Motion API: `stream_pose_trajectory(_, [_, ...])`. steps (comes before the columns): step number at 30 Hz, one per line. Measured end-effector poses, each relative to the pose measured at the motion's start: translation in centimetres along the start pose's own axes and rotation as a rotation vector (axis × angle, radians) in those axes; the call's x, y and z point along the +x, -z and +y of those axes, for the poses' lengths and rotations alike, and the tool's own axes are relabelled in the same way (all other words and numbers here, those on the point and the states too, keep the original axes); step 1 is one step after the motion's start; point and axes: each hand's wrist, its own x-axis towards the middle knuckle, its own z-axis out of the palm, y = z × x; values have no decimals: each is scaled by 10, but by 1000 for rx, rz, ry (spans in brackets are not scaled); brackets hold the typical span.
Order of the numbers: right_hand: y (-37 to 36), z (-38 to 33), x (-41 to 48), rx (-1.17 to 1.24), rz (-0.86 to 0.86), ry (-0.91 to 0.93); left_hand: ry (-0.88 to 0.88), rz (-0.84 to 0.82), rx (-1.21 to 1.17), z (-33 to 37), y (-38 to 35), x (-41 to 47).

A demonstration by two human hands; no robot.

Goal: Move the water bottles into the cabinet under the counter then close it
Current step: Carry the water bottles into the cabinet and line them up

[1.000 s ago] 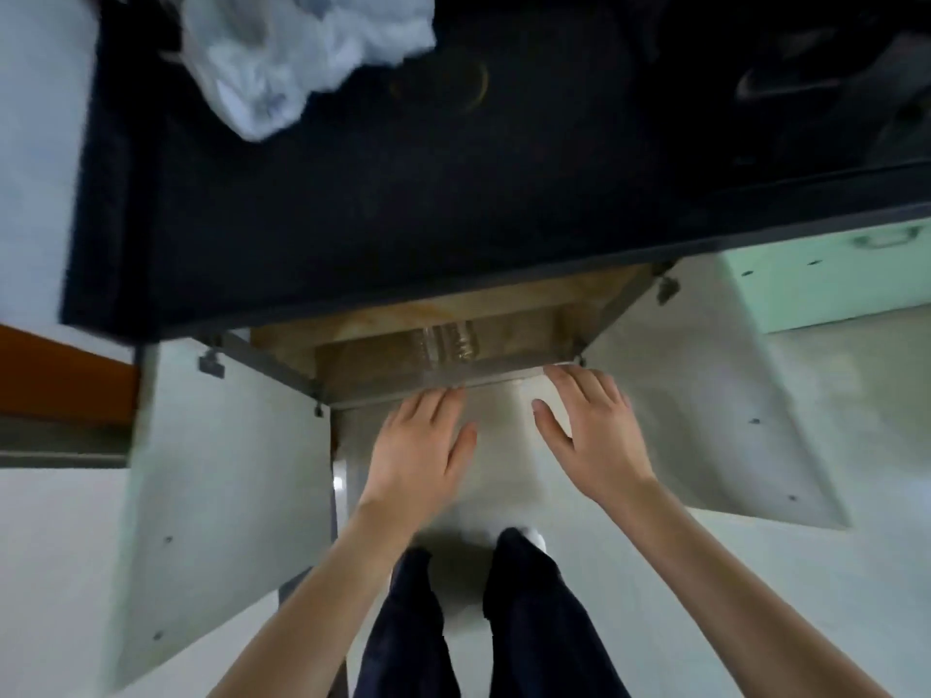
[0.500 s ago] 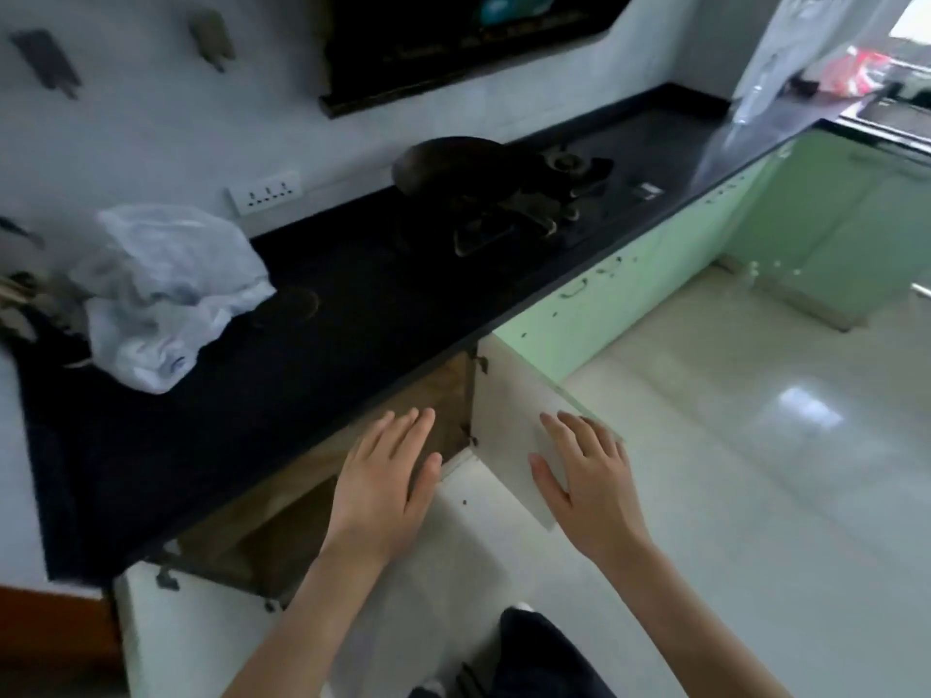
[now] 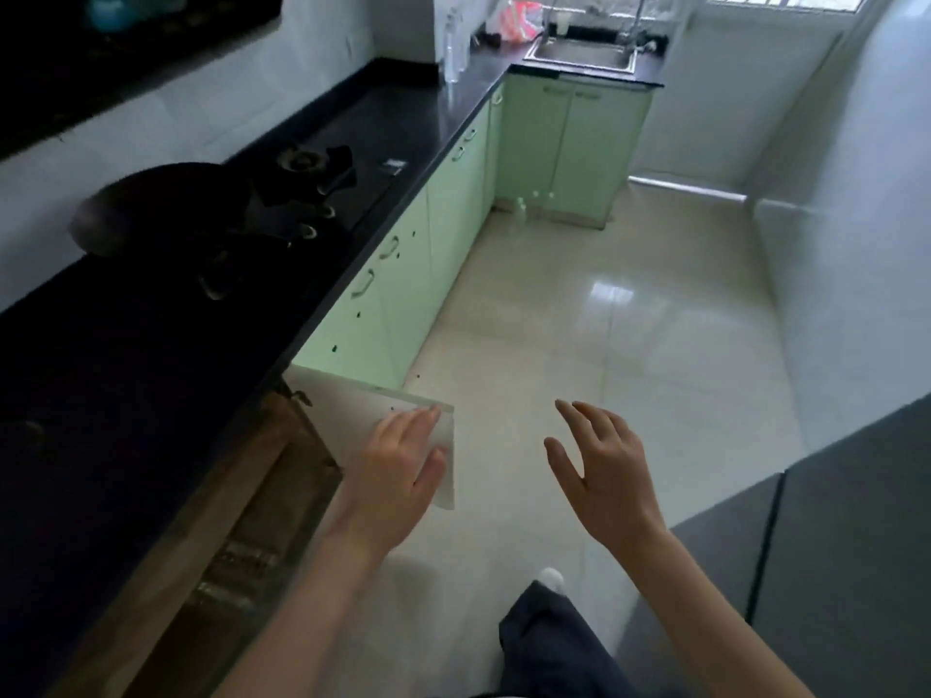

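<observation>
The cabinet under the black counter stands open; its right door swings out over the floor, pale inner face up. My left hand hovers in front of that door's outer edge, fingers spread, holding nothing. My right hand is open in the air to the right, over the floor. Clear water bottles lie dimly inside the cabinet. Far off, small bottles stand on the floor by the corner cabinet, and a clear bottle stands on the counter near the sink.
A gas stove with a dark pan sits on the black counter. Green cabinet doors line the left. A sink is at the far end. A dark grey unit stands at right. The tiled floor stretches ahead.
My view swung up and right, from looking down into the open cabinet to looking along the kitchen. Both hands came away from the cabinet floor; the left now is by the right door.
</observation>
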Motion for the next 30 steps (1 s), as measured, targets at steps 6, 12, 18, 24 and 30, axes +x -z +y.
stream_pose_trajectory(6, [1,100,41,-25,-10,-128,-67,-55,-22,41,-72,101])
stream_pose_trajectory(12, [30,186,124,-18,-2,-184,-129,-31,-58,112,-114,226])
stream_pose_trajectory(18, [49,256,235,-31,49,-143,-185,-7,-58,142,-129,355])
stream_pose_trajectory(24, [16,310,320,-23,32,-201,-147,-64,-69,118,-177,449])
stream_pose_trajectory(30, [-17,356,449,-40,14,-249,-136,-116,-106,85,-215,581])
